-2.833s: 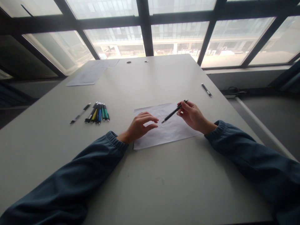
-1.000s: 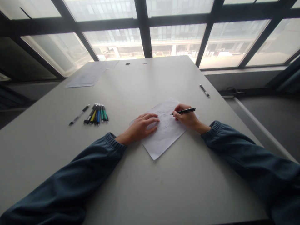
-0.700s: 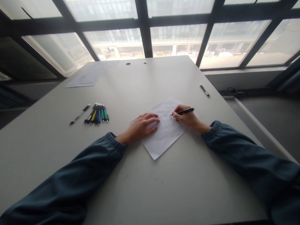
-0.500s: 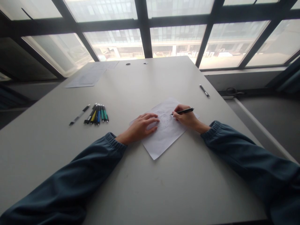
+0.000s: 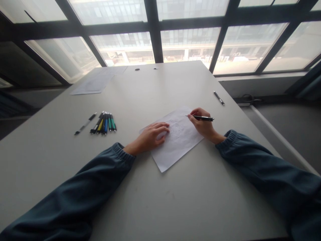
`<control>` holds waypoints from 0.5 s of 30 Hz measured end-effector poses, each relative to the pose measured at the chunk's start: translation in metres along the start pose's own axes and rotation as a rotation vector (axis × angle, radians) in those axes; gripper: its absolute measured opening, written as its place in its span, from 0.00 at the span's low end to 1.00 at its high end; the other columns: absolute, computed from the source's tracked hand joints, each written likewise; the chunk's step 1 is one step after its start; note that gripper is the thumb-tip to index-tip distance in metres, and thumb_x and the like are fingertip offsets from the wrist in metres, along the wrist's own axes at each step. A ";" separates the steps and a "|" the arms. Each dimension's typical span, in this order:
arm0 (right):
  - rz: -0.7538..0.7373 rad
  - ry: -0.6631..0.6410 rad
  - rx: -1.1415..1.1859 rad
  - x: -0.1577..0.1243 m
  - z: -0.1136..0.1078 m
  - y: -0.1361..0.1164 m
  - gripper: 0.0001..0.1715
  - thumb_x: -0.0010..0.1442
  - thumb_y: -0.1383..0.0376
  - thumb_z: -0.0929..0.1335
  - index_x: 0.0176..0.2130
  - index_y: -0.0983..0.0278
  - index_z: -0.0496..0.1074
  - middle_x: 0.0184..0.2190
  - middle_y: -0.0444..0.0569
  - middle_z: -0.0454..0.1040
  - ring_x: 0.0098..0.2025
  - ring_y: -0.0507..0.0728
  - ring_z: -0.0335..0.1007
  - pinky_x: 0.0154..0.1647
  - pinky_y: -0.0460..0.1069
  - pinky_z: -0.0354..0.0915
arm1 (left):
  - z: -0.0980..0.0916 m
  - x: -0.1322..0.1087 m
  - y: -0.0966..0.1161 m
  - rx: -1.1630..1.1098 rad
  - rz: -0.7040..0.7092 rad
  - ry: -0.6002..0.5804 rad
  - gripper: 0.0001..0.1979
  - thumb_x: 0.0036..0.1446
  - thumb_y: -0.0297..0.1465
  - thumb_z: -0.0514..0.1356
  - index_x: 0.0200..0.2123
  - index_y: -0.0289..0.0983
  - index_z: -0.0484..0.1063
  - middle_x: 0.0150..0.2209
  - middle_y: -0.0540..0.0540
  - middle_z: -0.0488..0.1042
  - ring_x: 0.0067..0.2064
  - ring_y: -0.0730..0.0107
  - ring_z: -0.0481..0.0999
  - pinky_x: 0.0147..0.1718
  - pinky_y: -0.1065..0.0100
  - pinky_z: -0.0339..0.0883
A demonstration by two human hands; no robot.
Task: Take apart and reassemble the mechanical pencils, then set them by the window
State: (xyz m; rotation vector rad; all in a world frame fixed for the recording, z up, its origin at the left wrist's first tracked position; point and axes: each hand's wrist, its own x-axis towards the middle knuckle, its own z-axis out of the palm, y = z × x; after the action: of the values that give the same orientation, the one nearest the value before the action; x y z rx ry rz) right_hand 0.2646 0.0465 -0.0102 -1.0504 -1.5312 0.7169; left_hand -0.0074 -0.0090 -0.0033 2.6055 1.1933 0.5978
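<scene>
A white sheet of paper [image 5: 175, 147] with faint pencil-like marks lies turned at an angle on the grey table [image 5: 150, 201]. My left hand [image 5: 151, 135] rests flat on the sheet's left part, fingers stretched out and holding it down. My right hand [image 5: 203, 124] is closed on a black pen [image 5: 203, 118], whose tip touches the paper near its far right edge. Both arms wear dark blue sleeves.
A row of several coloured pens [image 5: 104, 122] lies at the left, with a single black-and-white pen [image 5: 85, 123] beside it. Another black pen [image 5: 219, 97] lies near the right edge. Loose papers [image 5: 94, 82] sit at the far left corner. Windows stand behind the table.
The sheet was turned from lying level to an angle. My right hand lowered the pen onto it and has now shifted a little up and right; my left hand keeps its place.
</scene>
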 end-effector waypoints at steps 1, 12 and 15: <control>0.007 -0.007 0.035 0.000 -0.001 -0.002 0.10 0.57 0.57 0.73 0.33 0.62 0.75 0.25 0.44 0.73 0.25 0.52 0.65 0.26 0.48 0.60 | 0.000 0.000 0.000 -0.010 -0.001 -0.001 0.14 0.58 0.27 0.59 0.47 0.43 0.75 0.61 0.46 0.73 0.63 0.59 0.70 0.63 0.55 0.65; 0.198 -0.303 0.406 -0.008 -0.001 -0.018 0.10 0.56 0.60 0.73 0.29 0.62 0.71 0.18 0.39 0.65 0.20 0.48 0.55 0.21 0.45 0.49 | -0.003 0.000 0.003 -0.024 -0.019 0.193 0.17 0.65 0.38 0.61 0.55 0.41 0.71 0.51 0.42 0.77 0.53 0.58 0.77 0.55 0.56 0.70; 0.242 -0.473 0.478 -0.013 -0.001 -0.024 0.10 0.58 0.58 0.74 0.34 0.63 0.75 0.24 0.43 0.72 0.22 0.48 0.56 0.22 0.45 0.49 | -0.004 0.000 0.003 -0.066 0.007 0.290 0.17 0.64 0.39 0.63 0.54 0.40 0.72 0.48 0.42 0.78 0.51 0.59 0.77 0.53 0.57 0.70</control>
State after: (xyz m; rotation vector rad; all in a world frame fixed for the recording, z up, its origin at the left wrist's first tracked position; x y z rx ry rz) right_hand 0.2606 0.0247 0.0051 -0.7340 -1.5169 1.5009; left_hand -0.0069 -0.0106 0.0018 2.5303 1.2190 1.0265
